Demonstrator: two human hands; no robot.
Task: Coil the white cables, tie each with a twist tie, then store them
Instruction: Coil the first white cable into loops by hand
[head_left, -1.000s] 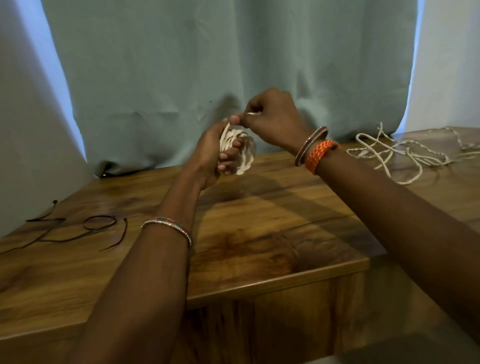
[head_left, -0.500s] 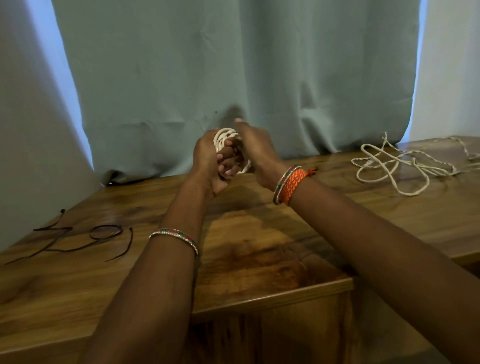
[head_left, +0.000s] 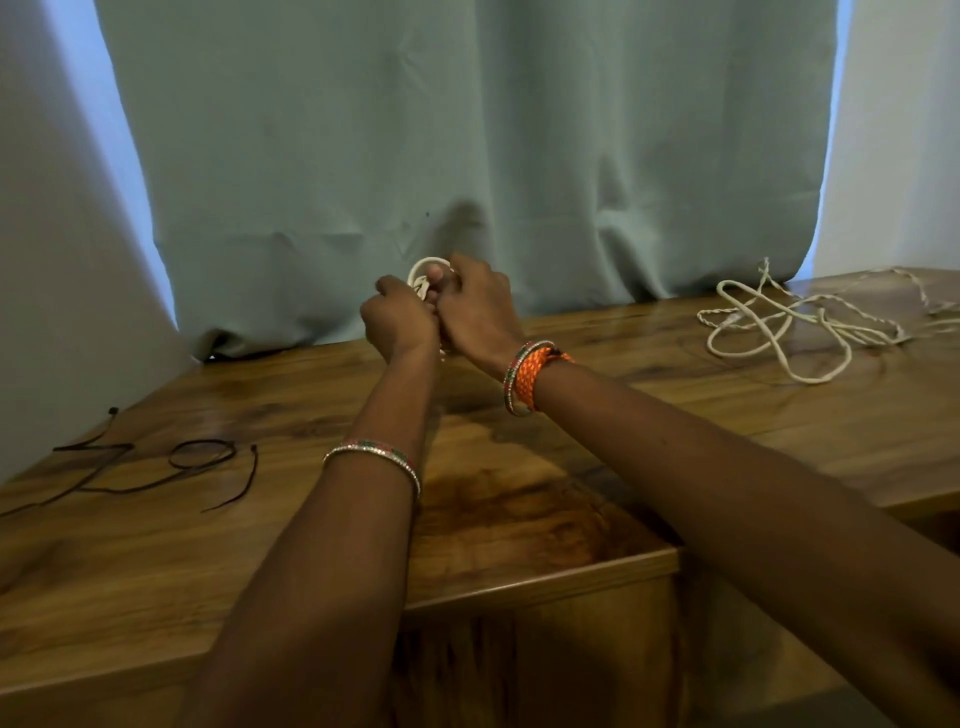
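Both the left hand (head_left: 400, 322) and right hand (head_left: 475, 306) have fingers clamped on the white coil (head_left: 422, 275); keep loops pinched tight above the bench (head_left: 519, 499) while securing them.

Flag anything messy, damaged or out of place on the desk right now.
Nothing damaged or spilled. The loose white cables lie in a tangled heap at the far right of the table, not yet coiled. Dark twist ties are strewn at the left. Both hands hold the coiled cable.
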